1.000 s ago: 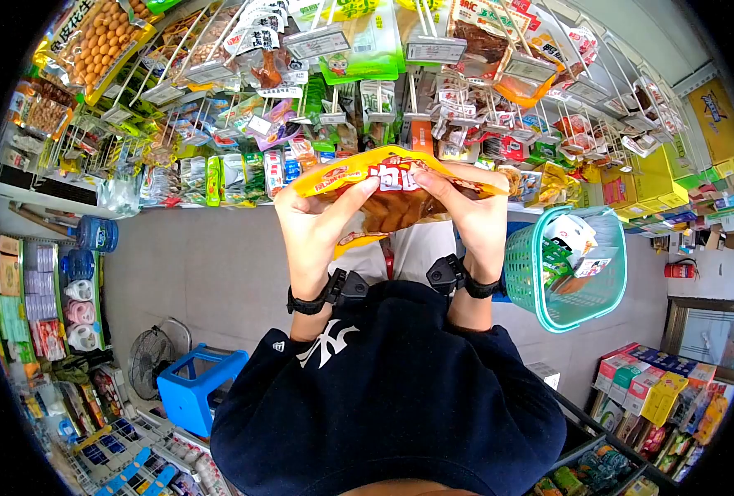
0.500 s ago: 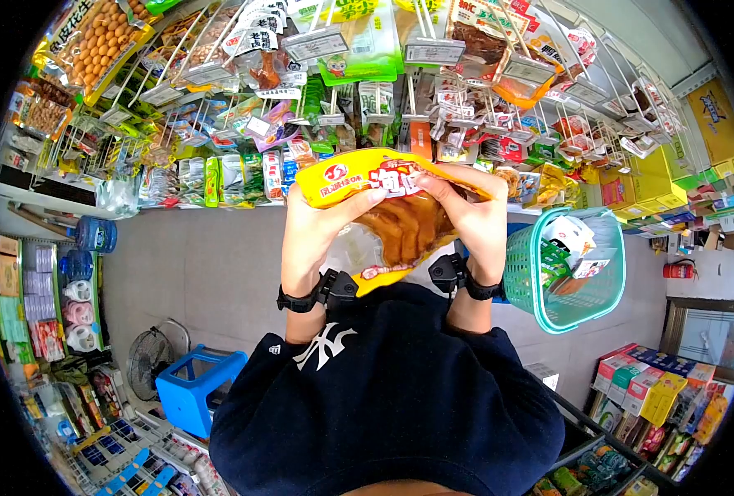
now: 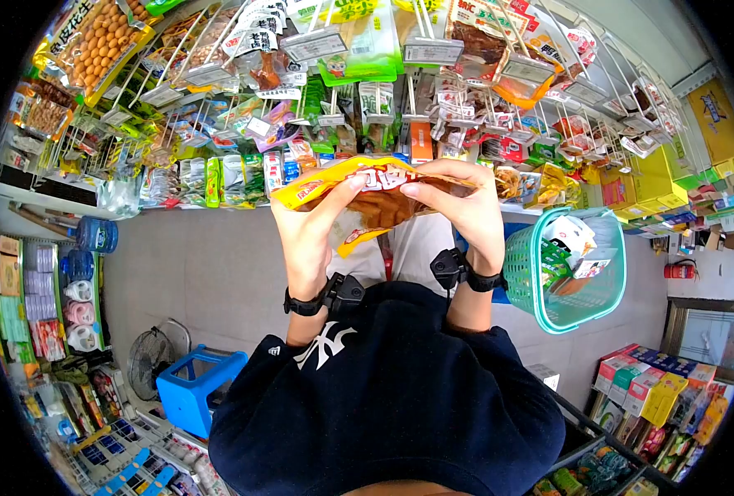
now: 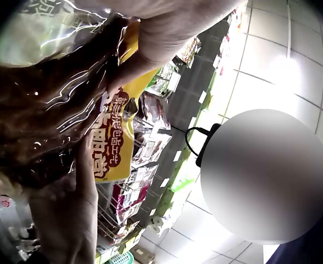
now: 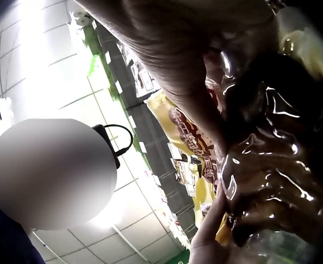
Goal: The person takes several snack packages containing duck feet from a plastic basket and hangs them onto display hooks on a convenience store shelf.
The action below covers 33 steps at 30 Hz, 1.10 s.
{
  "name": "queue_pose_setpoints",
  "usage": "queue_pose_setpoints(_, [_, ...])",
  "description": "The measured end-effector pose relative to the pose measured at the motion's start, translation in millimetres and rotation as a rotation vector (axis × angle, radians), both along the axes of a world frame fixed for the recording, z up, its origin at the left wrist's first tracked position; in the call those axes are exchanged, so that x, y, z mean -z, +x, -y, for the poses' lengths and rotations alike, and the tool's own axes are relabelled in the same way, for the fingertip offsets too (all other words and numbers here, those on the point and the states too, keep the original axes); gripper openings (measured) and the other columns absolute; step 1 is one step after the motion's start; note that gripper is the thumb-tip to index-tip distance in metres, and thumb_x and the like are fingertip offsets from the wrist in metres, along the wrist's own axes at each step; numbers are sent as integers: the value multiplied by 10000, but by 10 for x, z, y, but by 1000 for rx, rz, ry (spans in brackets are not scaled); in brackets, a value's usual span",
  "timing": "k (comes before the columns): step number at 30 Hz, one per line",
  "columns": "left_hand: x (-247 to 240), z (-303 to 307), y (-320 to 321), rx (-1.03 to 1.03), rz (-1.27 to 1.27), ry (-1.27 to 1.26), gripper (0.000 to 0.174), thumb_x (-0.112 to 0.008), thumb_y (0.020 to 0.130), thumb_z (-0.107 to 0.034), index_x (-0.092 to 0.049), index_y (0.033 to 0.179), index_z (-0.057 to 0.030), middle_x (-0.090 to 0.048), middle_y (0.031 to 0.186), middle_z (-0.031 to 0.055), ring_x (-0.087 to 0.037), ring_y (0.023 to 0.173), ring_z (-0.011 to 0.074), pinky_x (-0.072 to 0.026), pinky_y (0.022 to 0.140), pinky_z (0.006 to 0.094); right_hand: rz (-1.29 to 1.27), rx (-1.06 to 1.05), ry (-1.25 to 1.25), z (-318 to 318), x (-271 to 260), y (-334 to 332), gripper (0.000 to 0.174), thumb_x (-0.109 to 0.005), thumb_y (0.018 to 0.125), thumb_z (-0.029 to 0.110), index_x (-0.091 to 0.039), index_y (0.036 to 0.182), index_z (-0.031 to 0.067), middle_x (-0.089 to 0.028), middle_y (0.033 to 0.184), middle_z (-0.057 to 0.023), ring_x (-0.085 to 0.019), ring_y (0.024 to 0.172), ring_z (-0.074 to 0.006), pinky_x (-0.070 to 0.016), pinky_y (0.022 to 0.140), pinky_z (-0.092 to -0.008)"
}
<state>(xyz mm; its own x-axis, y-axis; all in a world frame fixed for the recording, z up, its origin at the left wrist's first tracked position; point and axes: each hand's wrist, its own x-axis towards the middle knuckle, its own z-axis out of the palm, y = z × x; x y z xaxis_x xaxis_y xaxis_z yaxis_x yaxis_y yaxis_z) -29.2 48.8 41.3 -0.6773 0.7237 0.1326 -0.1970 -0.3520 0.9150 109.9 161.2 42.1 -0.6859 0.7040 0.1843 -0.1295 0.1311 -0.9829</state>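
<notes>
A yellow-edged bag (image 3: 383, 202) with a clear window and brown food inside is held up between both hands in the head view. The left hand (image 3: 307, 236) grips its left side, thumb on the face turned to the wearer. At the other side the right hand (image 3: 476, 217) pinches it, thumb also on that face. Glossy brown contents of the bag (image 4: 46, 104) fill much of the left wrist view, with the left hand (image 4: 172, 27) at the top. In the right wrist view the right hand (image 5: 178, 55) presses a thumb against the bag (image 5: 277, 159).
Racks of hanging snack packets (image 3: 367, 107) stand in front. A green basket (image 3: 565, 273) holding several packets is at the right. Behind on the left are a blue stool (image 3: 197, 384) and a fan (image 3: 150, 362). Cartons (image 3: 644, 384) are stacked at the lower right.
The bag first tipped to show more of its front, then tilted back flatter and foreshortened. Both hands turned with it and kept their grip; the left hand ended slightly further left.
</notes>
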Motion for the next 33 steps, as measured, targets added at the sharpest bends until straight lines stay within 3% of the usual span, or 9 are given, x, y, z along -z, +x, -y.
queue_pose_setpoints(4, [-11,-22,16,-39,-60,11,214,-638,695,46,-601,904,72,-626,831,113,-600,739,135,-471,696,238,15,44,66,20,29,-25,147,-686,693,71,-642,804,-15,-633,750,-48,-567,688,-85,-450,664,-220])
queue_pose_setpoints(15, [-18,-78,26,-119,-125,-27,214,-638,707,25,-603,913,69,-629,838,89,-594,738,112,-464,689,220,-52,133,-61,95,20,-83,179,-669,714,70,-626,850,-37,-645,795,-58,-589,728,-89,-461,672,-223])
queue_pose_setpoints(23, [14,-51,-130,112,-46,-55,257,-664,705,-11,-583,946,30,-622,891,88,-598,784,128,-464,725,250,-120,186,-62,52,42,-93,224,-669,716,64,-609,905,-40,-641,816,-70,-590,731,-97,-466,679,-225])
queue_pose_setpoints(33, [-16,-45,-102,-1,12,8,250,-644,701,28,-577,942,40,-621,882,94,-595,783,135,-458,735,254,-52,-24,-70,30,21,-50,261,-676,707,68,-599,936,-33,-632,854,-60,-573,745,-84,-462,697,-231])
